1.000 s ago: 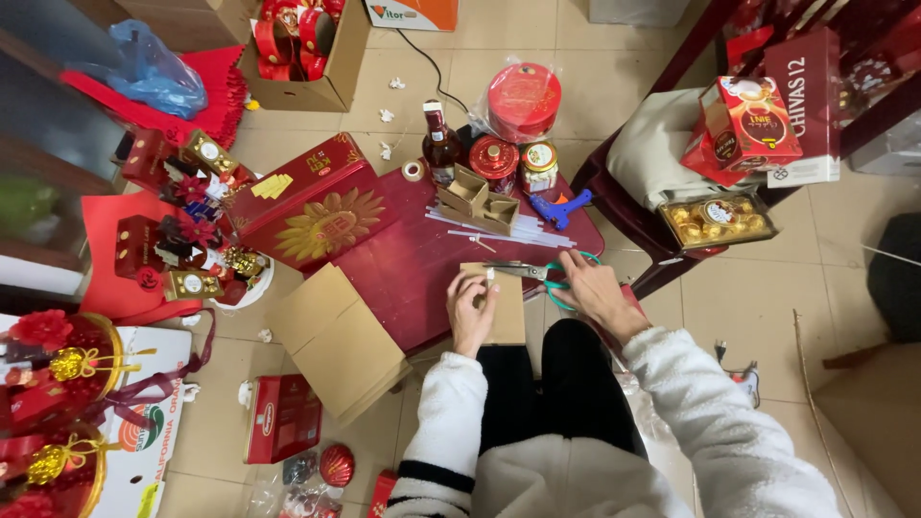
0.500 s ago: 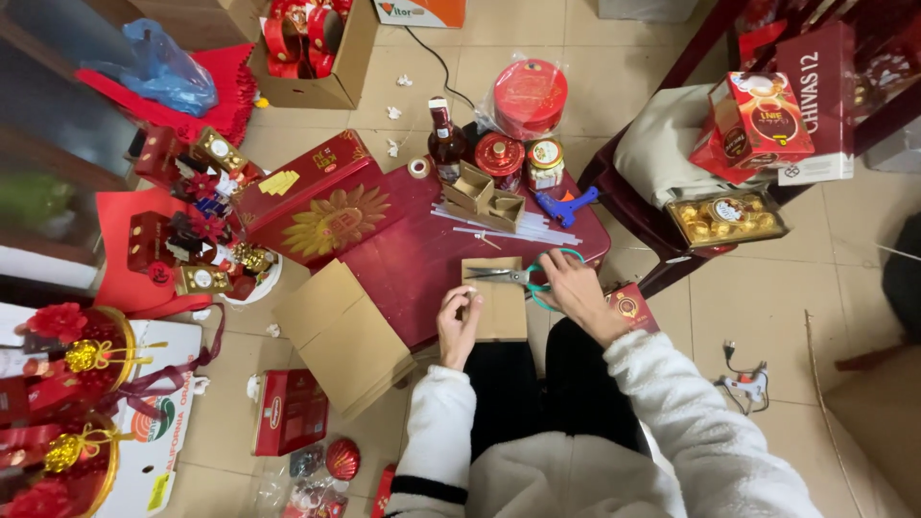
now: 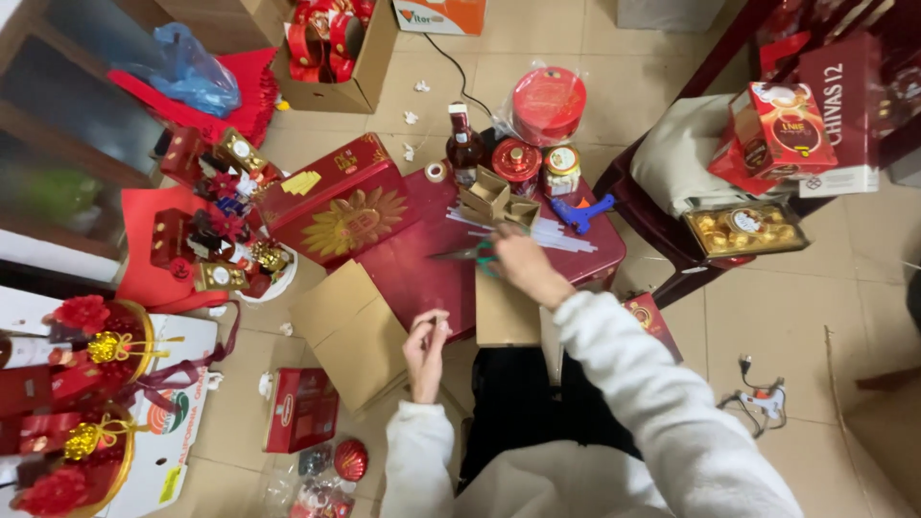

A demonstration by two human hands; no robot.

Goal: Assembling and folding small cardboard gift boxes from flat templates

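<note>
Open red surface on the low table (image 3: 408, 278) toward its near-left corner; far edge blocked by bottle (image 3: 464, 144), round tins (image 3: 518, 158), small cardboard boxes (image 3: 494, 197) and white sticks (image 3: 547, 230); gold-sunburst box (image 3: 350, 221) crowding its left end.

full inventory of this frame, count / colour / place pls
low table: 1, dark red, centre
scissors: 1, green handles, on table under right hand
cardboard sheet: 1, brown, table's near edge
cardboard flap: 1, brown, floor left of the table
gift box lid: 1, red with gold sun, table's left
bottle: 1, dark, table's far edge
jars: 2, red lid and pale lid, beside bottle
round tin: 1, red, behind jars
glue gun: 1, blue, table's right
chocolate tray: 1, gold, on chair at right
left hand: 1, near edge of table, fingers pinched together
right hand: 1, on the scissors
</note>
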